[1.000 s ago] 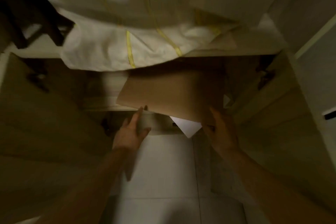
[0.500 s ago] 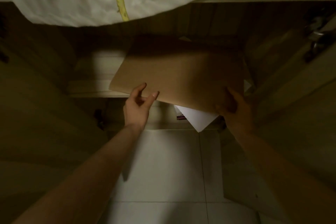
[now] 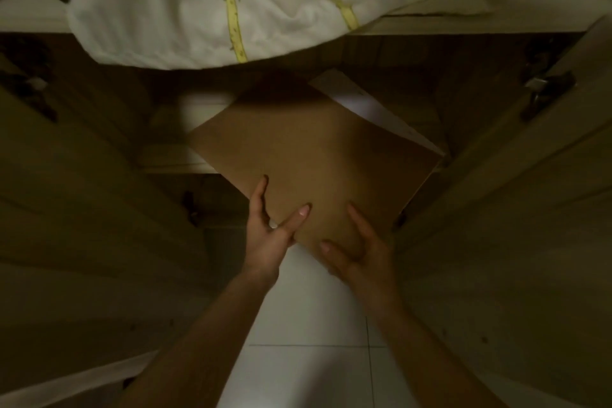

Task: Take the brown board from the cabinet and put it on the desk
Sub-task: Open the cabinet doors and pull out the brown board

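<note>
The brown board [image 3: 314,156] is a flat square sheet, turned like a diamond and sticking partly out of the open cabinet [image 3: 172,159] below the desk top [image 3: 463,21]. Its near corner points at me. My left hand [image 3: 268,232] grips the board's left near edge, thumb on top. My right hand [image 3: 357,248] holds the right near edge, fingers spread over the surface. A white sheet [image 3: 374,109] lies under the board's far right side.
A white cloth with yellow stripes [image 3: 212,10] hangs over the desk edge above the cabinet. Cabinet doors stand open at left [image 3: 82,209] and right [image 3: 513,209]. A metal hinge [image 3: 543,86] shows on the right door. White floor tiles [image 3: 308,325] lie below.
The board has rotated and slid out toward me. Both hands have come together at its near corner. The white sheet that poked out below now shows behind the board.
</note>
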The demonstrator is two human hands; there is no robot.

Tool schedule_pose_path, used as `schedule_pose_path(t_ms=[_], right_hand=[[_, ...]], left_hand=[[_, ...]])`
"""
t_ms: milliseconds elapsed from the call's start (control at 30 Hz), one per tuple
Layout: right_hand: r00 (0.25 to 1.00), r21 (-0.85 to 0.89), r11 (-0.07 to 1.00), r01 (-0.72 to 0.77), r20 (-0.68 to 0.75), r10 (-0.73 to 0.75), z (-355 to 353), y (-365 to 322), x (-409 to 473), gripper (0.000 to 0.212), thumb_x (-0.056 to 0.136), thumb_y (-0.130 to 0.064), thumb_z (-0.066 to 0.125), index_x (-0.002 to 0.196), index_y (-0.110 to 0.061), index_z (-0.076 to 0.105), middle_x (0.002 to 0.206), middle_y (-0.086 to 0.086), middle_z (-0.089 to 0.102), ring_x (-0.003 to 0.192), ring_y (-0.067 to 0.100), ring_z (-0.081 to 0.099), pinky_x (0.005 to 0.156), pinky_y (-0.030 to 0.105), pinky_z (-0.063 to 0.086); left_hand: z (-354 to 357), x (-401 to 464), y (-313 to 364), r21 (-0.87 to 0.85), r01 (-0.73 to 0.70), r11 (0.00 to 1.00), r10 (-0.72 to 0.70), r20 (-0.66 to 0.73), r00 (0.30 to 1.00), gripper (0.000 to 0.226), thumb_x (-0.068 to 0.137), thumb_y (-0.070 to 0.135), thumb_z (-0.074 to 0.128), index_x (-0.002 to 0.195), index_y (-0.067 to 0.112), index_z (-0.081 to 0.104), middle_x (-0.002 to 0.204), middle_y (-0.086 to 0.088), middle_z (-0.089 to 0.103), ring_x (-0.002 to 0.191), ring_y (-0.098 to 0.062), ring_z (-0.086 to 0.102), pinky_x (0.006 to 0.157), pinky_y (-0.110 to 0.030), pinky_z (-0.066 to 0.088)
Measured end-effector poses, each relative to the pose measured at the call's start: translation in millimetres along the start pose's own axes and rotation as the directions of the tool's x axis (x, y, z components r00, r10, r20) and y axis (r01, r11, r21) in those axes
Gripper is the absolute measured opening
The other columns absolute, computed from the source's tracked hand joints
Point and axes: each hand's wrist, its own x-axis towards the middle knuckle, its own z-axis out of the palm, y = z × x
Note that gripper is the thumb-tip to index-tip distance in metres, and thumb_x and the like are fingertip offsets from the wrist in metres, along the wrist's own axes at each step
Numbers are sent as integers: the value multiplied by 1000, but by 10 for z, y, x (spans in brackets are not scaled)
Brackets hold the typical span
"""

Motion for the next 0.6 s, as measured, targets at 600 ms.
schedule_pose_path(t_ms=[600], right_hand=[[877,-132,945,-300,352,327,-658,-286,368,54,84,-12,61,124,-43,44,111,-20,47,101,4,49,73,20,43]], left_hand=[[-1008,-562,224,259,121,958,-146,79,986,76,84,1,57,133,51,27,136,9,30,103,-9,50,77,-29,51]])
